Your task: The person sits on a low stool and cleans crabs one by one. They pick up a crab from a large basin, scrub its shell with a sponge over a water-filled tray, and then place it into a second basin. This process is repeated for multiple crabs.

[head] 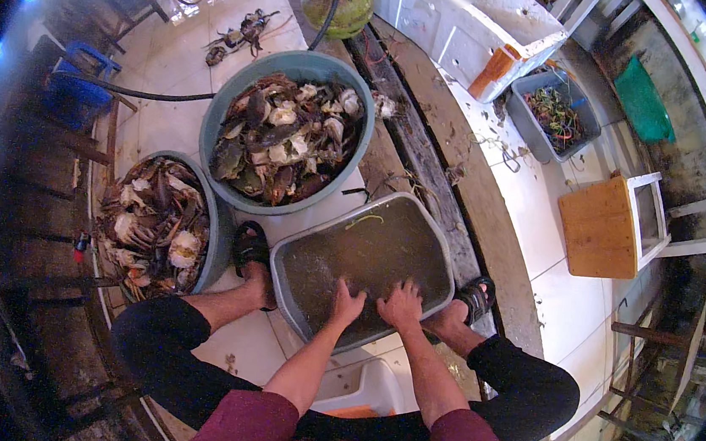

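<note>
A grey rectangular plastic basin [278,264] of murky brown water stands on the tiles between my feet. My left hand [348,306] dips into the water near the basin's close side, thumb apart from the fingers. Beside it, my right hand [400,305] reaches in with its fingers somewhat spread. The cloudy water hides the fingertips and anything under them. A thin yellow-green strand [366,220] floats near the far side. Beyond the basin, a round tub [209,124] is heaped with crabs and crab pieces [282,131]. A second tub [218,239] at the left holds more crab pieces [158,227].
Dark crabs [243,34] lie on the floor at the back. A green gas cylinder [342,2] with a black hose stands beyond the tubs, near a white foam box [424,10]. At right are a grey bin of coloured strands [554,115] and a wooden-topped stool [601,228].
</note>
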Available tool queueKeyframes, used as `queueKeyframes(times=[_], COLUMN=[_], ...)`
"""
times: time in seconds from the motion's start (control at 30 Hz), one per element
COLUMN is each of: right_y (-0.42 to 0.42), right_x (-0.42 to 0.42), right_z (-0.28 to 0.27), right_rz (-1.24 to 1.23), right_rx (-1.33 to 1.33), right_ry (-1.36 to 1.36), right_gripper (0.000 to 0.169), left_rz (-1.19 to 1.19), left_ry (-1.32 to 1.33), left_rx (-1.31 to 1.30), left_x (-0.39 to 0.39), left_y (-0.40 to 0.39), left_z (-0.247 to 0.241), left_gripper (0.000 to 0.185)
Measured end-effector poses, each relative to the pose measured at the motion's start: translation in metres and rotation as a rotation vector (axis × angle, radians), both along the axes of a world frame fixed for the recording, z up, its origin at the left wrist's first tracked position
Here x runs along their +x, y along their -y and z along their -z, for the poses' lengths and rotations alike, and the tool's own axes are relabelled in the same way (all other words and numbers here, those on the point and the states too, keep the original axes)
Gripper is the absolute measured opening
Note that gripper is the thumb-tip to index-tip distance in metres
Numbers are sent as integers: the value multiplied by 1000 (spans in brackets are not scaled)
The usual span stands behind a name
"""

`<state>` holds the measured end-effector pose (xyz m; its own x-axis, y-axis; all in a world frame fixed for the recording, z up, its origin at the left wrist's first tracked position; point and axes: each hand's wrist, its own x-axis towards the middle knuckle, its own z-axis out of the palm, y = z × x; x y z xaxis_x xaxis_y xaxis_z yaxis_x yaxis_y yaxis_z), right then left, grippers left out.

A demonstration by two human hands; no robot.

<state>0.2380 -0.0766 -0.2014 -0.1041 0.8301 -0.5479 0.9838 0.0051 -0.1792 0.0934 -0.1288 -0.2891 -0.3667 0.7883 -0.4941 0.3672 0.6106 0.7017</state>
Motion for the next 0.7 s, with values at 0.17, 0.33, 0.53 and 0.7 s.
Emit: queueKeyframes(times=[0.17, 0.33, 0.53, 0.7], right_y=[-17, -43, -55, -50], right_x=[2, 21, 11, -2], right_z=[27, 34, 33, 46], right_rz=[312, 599, 578, 502], right_rx=[-7, 14, 399, 308], right_ry=[-222, -215, -285, -592], right_gripper=[66, 62, 57, 56], left_rz=[-343, -931, -744, -659], left_ry=[-194, 348, 1101, 1167], left_rx=[-10, -151, -81, -62], left_x=[6, 7, -24, -26], left_y=[-33, -81, -100, -111], left_z=[27, 17, 16, 2], left_gripper=[74, 95, 53, 45])
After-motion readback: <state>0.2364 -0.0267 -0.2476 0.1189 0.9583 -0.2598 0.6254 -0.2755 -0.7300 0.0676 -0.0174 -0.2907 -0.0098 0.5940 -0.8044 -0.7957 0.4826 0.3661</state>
